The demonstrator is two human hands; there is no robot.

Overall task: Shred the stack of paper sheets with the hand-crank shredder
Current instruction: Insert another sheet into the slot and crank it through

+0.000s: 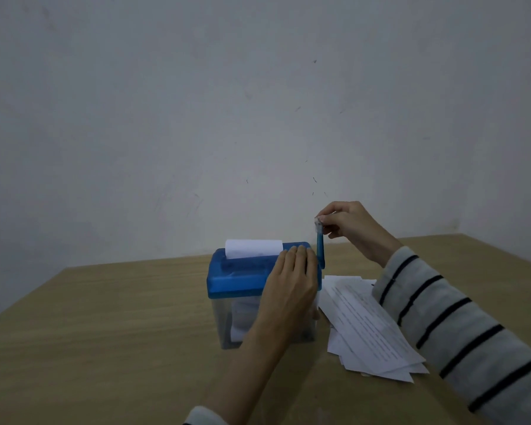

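Shredder [259, 289]: mid-table, light plastic I judge, so my left hand [292, 277] rests flat on its blue lid to steady it.
Crank [320, 245]: upright; my right hand [347, 223] pinches its knob.
Sheet [253, 247]: thin, floppy, standing in the slot.
Stack [371, 326]: loose paper just right of the bin; lift it by an edge.
Room: table [105, 317] open on the left, wall close behind.
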